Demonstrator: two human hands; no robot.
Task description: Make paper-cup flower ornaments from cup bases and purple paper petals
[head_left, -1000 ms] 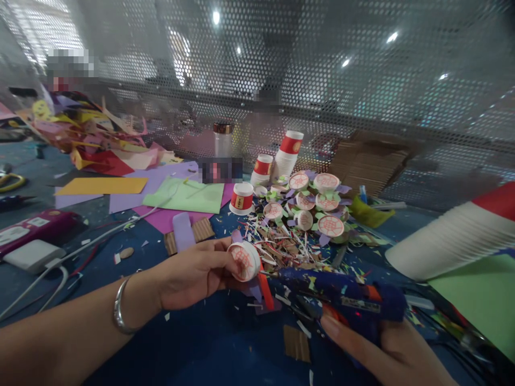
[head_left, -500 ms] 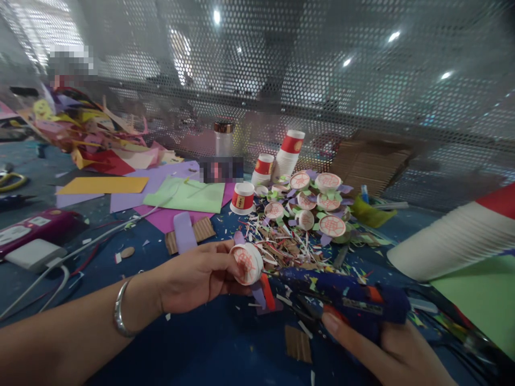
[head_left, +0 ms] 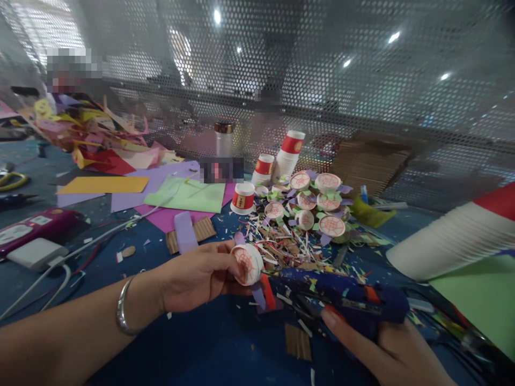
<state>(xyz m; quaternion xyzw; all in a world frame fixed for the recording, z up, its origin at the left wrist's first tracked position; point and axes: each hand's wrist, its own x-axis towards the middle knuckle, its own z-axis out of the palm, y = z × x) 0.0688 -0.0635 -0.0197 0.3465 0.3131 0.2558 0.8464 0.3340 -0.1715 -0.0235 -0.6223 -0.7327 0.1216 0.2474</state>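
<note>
My left hand (head_left: 193,277) is closed around a small cut-down paper cup (head_left: 247,264), its white bottom with a red pattern turned toward me; red and purple paper strips hang from it. My right hand (head_left: 386,351) grips a blue hot glue gun (head_left: 346,300), forefinger on the trigger, with the nozzle pointing left at the cup. Just beyond lies a heap of similar finished paper-cup pieces (head_left: 314,202) on green and purple petals, amid paper scraps.
A dark blue table (head_left: 209,348) carries coloured paper sheets (head_left: 185,195), a stack of red-white cups (head_left: 287,153), a lying cup stack (head_left: 454,236) at right, cardboard pieces (head_left: 298,342), a white charger (head_left: 36,253) with cables at left. A perforated metal screen (head_left: 322,80) stands behind.
The cup in my left hand has shifted slightly right and turned a little against the glue gun's tip. My right hand has barely moved.
</note>
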